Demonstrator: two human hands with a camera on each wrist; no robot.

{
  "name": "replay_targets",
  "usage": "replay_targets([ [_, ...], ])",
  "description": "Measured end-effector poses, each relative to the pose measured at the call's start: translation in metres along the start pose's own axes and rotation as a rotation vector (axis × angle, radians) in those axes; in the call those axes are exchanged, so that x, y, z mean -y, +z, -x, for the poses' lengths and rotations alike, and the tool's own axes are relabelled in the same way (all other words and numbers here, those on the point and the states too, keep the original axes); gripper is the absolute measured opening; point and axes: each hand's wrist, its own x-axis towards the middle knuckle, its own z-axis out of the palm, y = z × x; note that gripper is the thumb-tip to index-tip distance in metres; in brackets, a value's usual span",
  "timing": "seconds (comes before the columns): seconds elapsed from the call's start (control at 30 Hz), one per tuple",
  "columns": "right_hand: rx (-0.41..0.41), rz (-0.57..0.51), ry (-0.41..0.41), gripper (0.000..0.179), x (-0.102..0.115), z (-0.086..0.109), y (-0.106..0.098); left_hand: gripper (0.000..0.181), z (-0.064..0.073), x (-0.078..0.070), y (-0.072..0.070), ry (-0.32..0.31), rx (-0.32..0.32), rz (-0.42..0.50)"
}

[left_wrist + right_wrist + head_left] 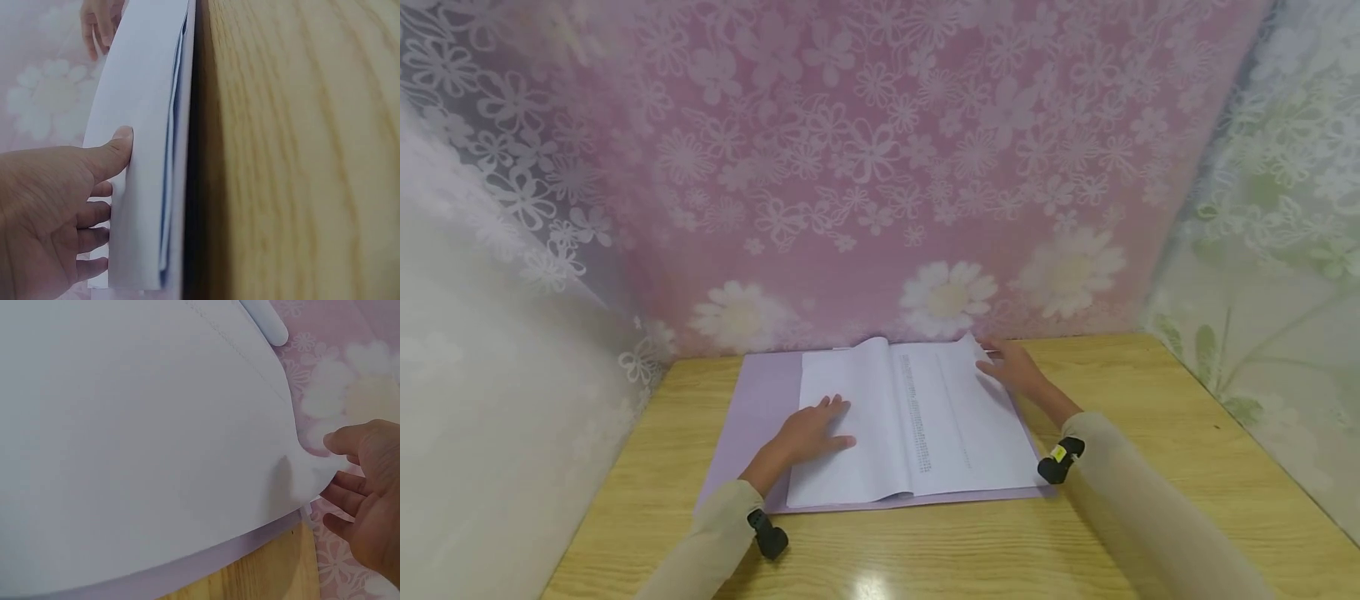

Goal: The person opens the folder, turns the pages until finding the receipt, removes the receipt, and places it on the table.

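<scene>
An open booklet of white sheets lies on a lilac folder, its pages curving up at the middle fold. My left hand rests on the left-hand page with fingers spread; in the left wrist view its thumb lies along the paper. At the far right corner, my right hand holds the raised corner of the right-hand page. The right wrist view shows that corner bent up between the thumb and fingers of the right hand. Small print runs in columns down this page.
The wooden table extends around the folder. Flower-patterned cloth hangs behind the table and at both sides. Beyond the page's far edge, a white rounded object shows in the right wrist view. Both wrists wear black straps with small devices.
</scene>
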Motion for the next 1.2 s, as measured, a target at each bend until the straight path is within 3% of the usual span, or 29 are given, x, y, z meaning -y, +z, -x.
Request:
replay_targets([
  [0.17, 0.027, -0.042, 0.025, 0.063, 0.008, 0.001, -0.008, 0.073, 0.0, 0.002, 0.001, -0.001, 0.006, -0.003],
  [0.3, 0.03, -0.093, -0.016, 0.067, 0.01, 0.003, -0.016, 0.072, -0.002, 0.002, -0.002, 0.015, 0.002, 0.0],
  [0.53, 0.122, -0.198, -0.008, 0.072, 0.014, 0.01, -0.026, 0.073, -0.002, -0.001, -0.003, 0.001, 0.018, 0.016],
  [0.87, 0.197, -0.261, -0.036, 0.05, 0.023, 0.03, -0.032, 0.072, 0.001, -0.002, 0.0, -0.019, 0.02, 0.0],
  [1.2, 0.415, -0.249, -0.044, 0.07, 0.035, 0.054, -0.028, 0.073, -0.002, 0.001, 0.0, -0.008, 0.022, -0.038],
])
